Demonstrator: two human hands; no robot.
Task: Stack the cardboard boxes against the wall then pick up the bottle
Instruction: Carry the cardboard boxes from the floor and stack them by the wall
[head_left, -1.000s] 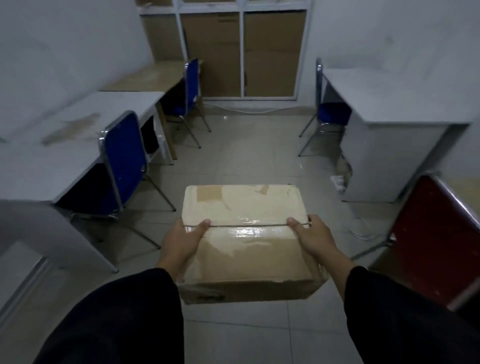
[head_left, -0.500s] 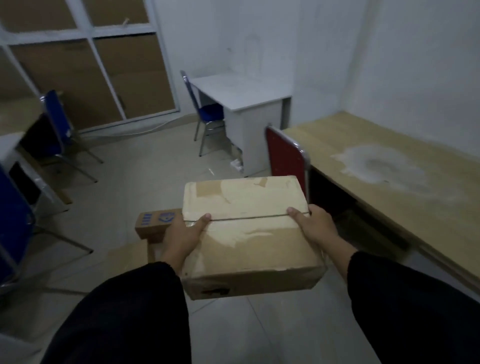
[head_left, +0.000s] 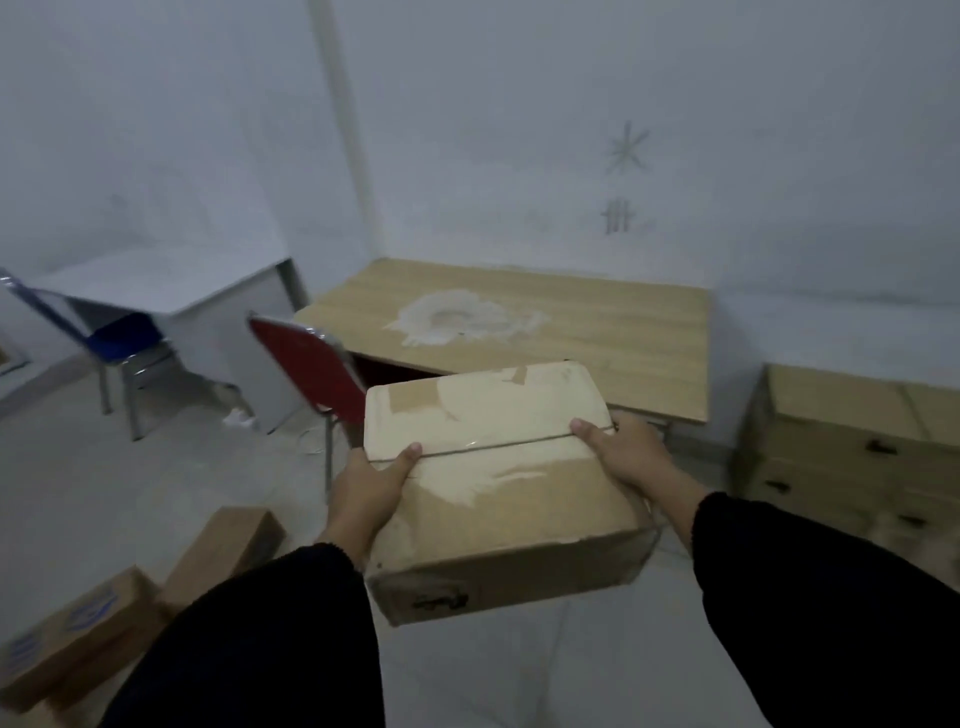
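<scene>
I'm holding the cardboard box (head_left: 493, 499) in the air in front of me, over the tiled floor and just short of the wooden desk (head_left: 597, 332). My left hand (head_left: 366, 493) grasps its left side and my right hand (head_left: 631, 460) its right side. Each thumb is hooked over the top edge, next to the thin string (head_left: 498, 449) that runs across the lid. My fingers go down the sides, out of sight.

The stack of boxes (head_left: 852, 452) against the wall stands off to my right, well apart from the one I carry. More boxes (head_left: 93, 634) lie on the floor at my lower left. I see no bottle from here.

The box looks stiff but worn: the near right corner is crushed, and the top is patched with glossy tape that I'd judge slippery under a thumb. It fills both my hands, so I reckon it has some weight, though I can't be sure of that.

The safest hold, I think, is low on the two short sides, with fingers curled under the bottom edge. I would not lift by the string, which might bite or snap, and I'd keep clear of the soft corner when setting the box flat on the stack
</scene>
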